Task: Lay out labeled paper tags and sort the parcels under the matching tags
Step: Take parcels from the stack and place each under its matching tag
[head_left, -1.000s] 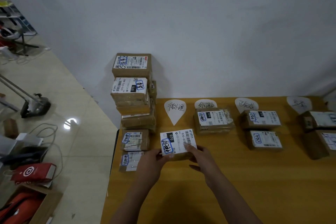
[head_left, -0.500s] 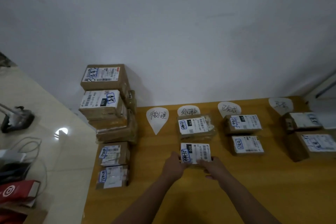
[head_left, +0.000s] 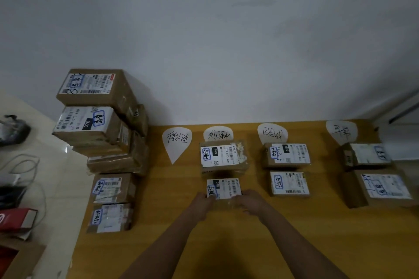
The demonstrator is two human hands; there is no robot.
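Observation:
Both hands hold a small brown parcel point(head_left: 223, 189) with a white shipping label; it sits on the wooden table point(head_left: 249, 244). My left hand point(head_left: 203, 203) grips its left side, my right hand point(head_left: 251, 201) its right side. It lies directly below another parcel point(head_left: 221, 156), under the second paper tag point(head_left: 217, 135). The first tag point(head_left: 176, 142) has nothing beneath it. Two parcels point(head_left: 286, 155) point(head_left: 290, 183) lie under the third tag point(head_left: 272, 135). Two more parcels point(head_left: 365, 155) point(head_left: 383, 187) lie under the fourth tag point(head_left: 341, 130).
A tall stack of unsorted parcels point(head_left: 97, 118) stands at the table's far left corner, with two smaller parcels point(head_left: 112, 188) point(head_left: 110, 217) in front of it. A white wall rises behind the table. Left of the table, the floor holds cables and a red box point(head_left: 15, 219).
My hands carried the parcel from the table's left part to the right and set it down below the parcel under the second tag. The view also shifted to the right.

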